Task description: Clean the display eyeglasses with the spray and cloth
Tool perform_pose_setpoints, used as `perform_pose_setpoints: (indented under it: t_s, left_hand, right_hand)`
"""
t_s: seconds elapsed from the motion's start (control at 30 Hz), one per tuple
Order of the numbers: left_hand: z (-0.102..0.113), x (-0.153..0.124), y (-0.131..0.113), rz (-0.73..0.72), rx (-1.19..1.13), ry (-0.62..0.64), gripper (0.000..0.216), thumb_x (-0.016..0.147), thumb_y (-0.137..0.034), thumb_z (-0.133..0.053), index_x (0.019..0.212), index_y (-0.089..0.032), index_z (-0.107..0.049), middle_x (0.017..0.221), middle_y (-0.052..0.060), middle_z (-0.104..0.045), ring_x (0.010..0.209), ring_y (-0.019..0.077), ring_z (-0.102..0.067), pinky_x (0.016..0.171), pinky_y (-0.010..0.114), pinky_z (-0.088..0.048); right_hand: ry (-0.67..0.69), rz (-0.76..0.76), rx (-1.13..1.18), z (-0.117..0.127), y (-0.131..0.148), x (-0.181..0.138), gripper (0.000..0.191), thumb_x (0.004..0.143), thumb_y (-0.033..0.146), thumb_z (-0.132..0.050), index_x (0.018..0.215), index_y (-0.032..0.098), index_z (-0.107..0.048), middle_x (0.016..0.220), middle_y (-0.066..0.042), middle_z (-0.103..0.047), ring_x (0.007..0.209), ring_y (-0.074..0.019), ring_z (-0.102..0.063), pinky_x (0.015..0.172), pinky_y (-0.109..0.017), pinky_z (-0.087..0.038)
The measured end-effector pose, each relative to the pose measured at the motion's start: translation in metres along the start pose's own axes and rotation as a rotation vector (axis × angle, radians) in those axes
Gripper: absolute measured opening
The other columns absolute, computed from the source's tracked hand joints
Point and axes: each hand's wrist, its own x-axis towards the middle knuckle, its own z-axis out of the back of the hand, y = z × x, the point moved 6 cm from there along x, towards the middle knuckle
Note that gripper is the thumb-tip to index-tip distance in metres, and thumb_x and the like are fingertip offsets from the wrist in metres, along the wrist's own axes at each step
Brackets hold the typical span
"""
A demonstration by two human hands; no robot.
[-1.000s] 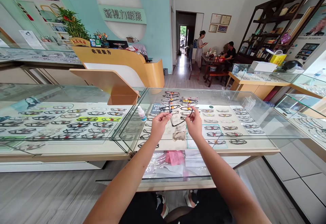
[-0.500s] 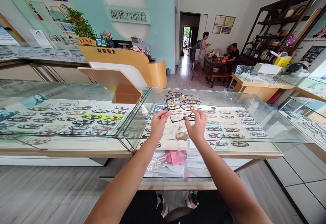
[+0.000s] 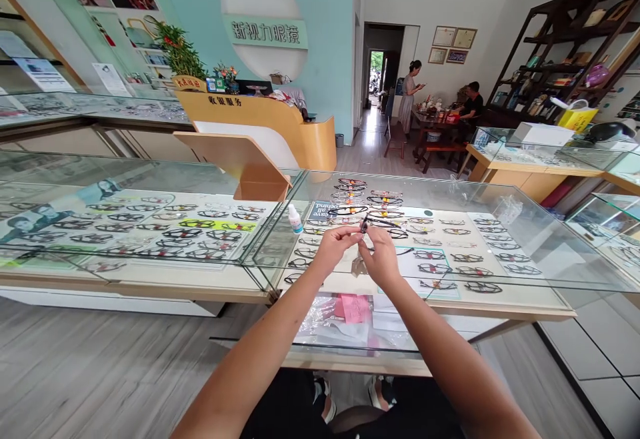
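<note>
My left hand (image 3: pixel 336 244) and my right hand (image 3: pixel 381 256) meet over the glass display case (image 3: pixel 500 272), both pinched on a pair of black-framed glasses (image 3: pixel 367 227) held between them. The frame looks folded or turned edge-on; its shape is hard to make out. A crumpled beige cloth (image 3: pixel 358 266) lies on the glass just under my hands. A small white dropper bottle (image 3: pixel 295 218) stands to the left of my left hand. Several pairs of glasses (image 3: pixel 365 198) lie in a group on the glass beyond my hands.
Rows of glasses fill the cases below the glass. Pink paper (image 3: pixel 355 307) and plastic bags lie on the lower shelf. A wooden reception counter (image 3: pixel 280 126) stands behind. Two people (image 3: pixel 440 102) are at a table in the far room.
My hands have drawn together from apart; the glasses, held wide open a second ago, are now gathered between both hands. My head has turned slightly left.
</note>
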Motion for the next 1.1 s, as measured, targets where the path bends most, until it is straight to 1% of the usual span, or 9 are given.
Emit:
perform_pose_setpoints:
  t_s: [0.13, 0.23, 0.37, 0.47, 0.53, 0.63, 0.83, 0.93, 1.1]
  left_hand:
    - [0.010, 0.004, -0.004, -0.053, 0.010, -0.067, 0.039, 0.081, -0.056, -0.085, 0.095, -0.019, -0.081, 0.063, -0.004, -0.045, 0.059, 0.0118, -0.034, 0.058, 0.029, -0.027]
    - [0.043, 0.007, -0.012, -0.176, 0.068, -0.353, 0.032, 0.093, -0.052, -0.072, 0.097, -0.021, -0.072, 0.073, -0.001, -0.052, 0.064, 0.0141, -0.042, 0.061, 0.030, -0.036]
    - [0.095, -0.002, -0.025, -0.424, 0.316, -0.844, 0.020, 0.095, -0.032, -0.068, 0.111, -0.023, -0.060, 0.107, 0.005, -0.061, 0.097, 0.0205, -0.058, 0.092, 0.036, -0.049]
    - [0.118, 0.000, -0.018, -0.408, 0.468, -0.978, 0.044, 0.087, -0.023, -0.073, 0.127, -0.022, -0.053, 0.134, 0.014, -0.056, 0.125, 0.0284, -0.054, 0.115, 0.045, -0.042]
    - [0.128, 0.009, -0.003, -0.277, 0.488, -0.935, 0.058, 0.084, -0.024, -0.078, 0.134, -0.021, -0.049, 0.141, 0.018, -0.053, 0.134, 0.0333, -0.051, 0.120, 0.049, -0.038]
    - [0.136, 0.022, 0.022, -0.094, 0.442, -0.798, 0.062, 0.084, -0.027, -0.080, 0.136, -0.020, -0.047, 0.135, 0.019, -0.058, 0.125, 0.0343, -0.058, 0.113, 0.049, -0.043]
    - [0.139, 0.025, 0.032, -0.011, 0.411, -0.723, 0.031, 0.081, -0.025, -0.077, 0.103, -0.024, -0.056, 0.098, 0.009, -0.062, 0.098, 0.0303, -0.062, 0.091, 0.042, -0.047]
    - [0.124, 0.026, 0.024, -0.023, 0.234, -0.631, 0.024, 0.080, -0.031, -0.076, 0.094, -0.024, -0.058, 0.087, 0.005, -0.057, 0.083, 0.0239, -0.058, 0.078, 0.037, -0.046]
    - [0.066, 0.022, 0.004, 0.073, -0.308, -0.175, 0.043, 0.080, -0.065, -0.069, 0.081, -0.023, -0.058, 0.077, 0.002, -0.053, 0.069, 0.0173, -0.049, 0.061, 0.031, -0.046]
  right_hand:
    - [-0.054, -0.013, -0.024, 0.005, -0.001, -0.001, 0.033, 0.107, 0.030, -0.052, 0.130, 0.017, -0.073, 0.121, -0.017, -0.078, 0.114, -0.0335, -0.067, 0.102, -0.051, -0.055]
    - [-0.065, -0.036, -0.033, 0.009, -0.005, -0.001, 0.034, 0.108, 0.030, -0.050, 0.128, 0.016, -0.074, 0.121, -0.016, -0.078, 0.114, -0.0346, -0.066, 0.103, -0.053, -0.053]
    - [-0.060, -0.058, -0.015, 0.012, -0.010, 0.000, 0.036, 0.108, 0.032, -0.048, 0.129, 0.016, -0.074, 0.124, -0.017, -0.078, 0.114, -0.0349, -0.065, 0.103, -0.053, -0.052]
    - [-0.058, -0.070, 0.001, 0.014, -0.010, 0.001, 0.036, 0.108, 0.033, -0.048, 0.126, 0.018, -0.076, 0.125, -0.016, -0.078, 0.115, -0.0346, -0.065, 0.103, -0.053, -0.052]
    - [-0.049, -0.077, 0.019, 0.015, -0.009, 0.001, 0.036, 0.108, 0.032, -0.048, 0.125, 0.019, -0.076, 0.125, -0.015, -0.078, 0.116, -0.0343, -0.065, 0.104, -0.053, -0.051]
    - [-0.038, -0.082, 0.048, 0.017, -0.008, 0.002, 0.035, 0.108, 0.032, -0.047, 0.124, 0.020, -0.076, 0.124, -0.015, -0.078, 0.116, -0.0336, -0.065, 0.104, -0.053, -0.050]
    - [-0.011, -0.062, 0.106, 0.018, -0.005, 0.004, 0.035, 0.109, 0.032, -0.043, 0.124, 0.021, -0.072, 0.125, -0.014, -0.076, 0.118, -0.0325, -0.064, 0.105, -0.051, -0.048]
    - [-0.011, -0.066, 0.147, 0.019, -0.004, 0.004, 0.035, 0.111, 0.033, -0.041, 0.125, 0.021, -0.071, 0.126, -0.014, -0.074, 0.119, -0.0315, -0.063, 0.105, -0.049, -0.047]
    - [-0.002, -0.076, 0.193, 0.023, -0.004, 0.005, 0.036, 0.112, 0.034, -0.038, 0.123, 0.021, -0.070, 0.124, -0.012, -0.075, 0.113, -0.0298, -0.063, 0.102, -0.046, -0.047]
